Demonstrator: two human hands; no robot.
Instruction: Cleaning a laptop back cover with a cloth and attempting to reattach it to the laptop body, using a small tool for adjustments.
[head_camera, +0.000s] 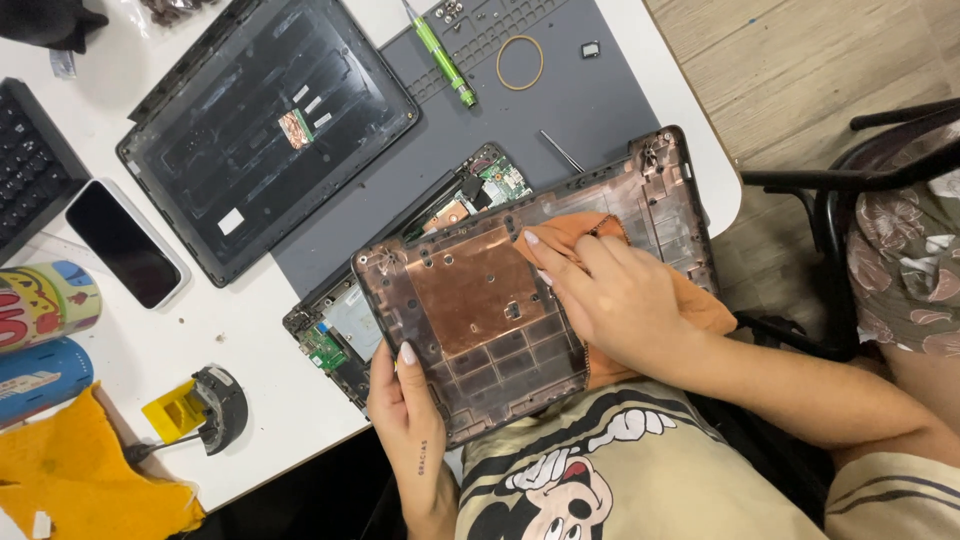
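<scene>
Gripping the copper-lined black plastic laptop bottom cover (480, 310) by its lower-left edge at frame centre, left hand (405, 410) steadies it while right hand (610, 290) presses an orange cloth (690, 300) flat onto it, looks mid-wipe, left half seemingly not reached yet.

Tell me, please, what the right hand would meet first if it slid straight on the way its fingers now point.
Probably the coppery shield inside the laptop cover: the right hand, pressing an orange cloth, points up-left across it. Beyond lies the exposed circuit board, though depth is unclear.
</scene>
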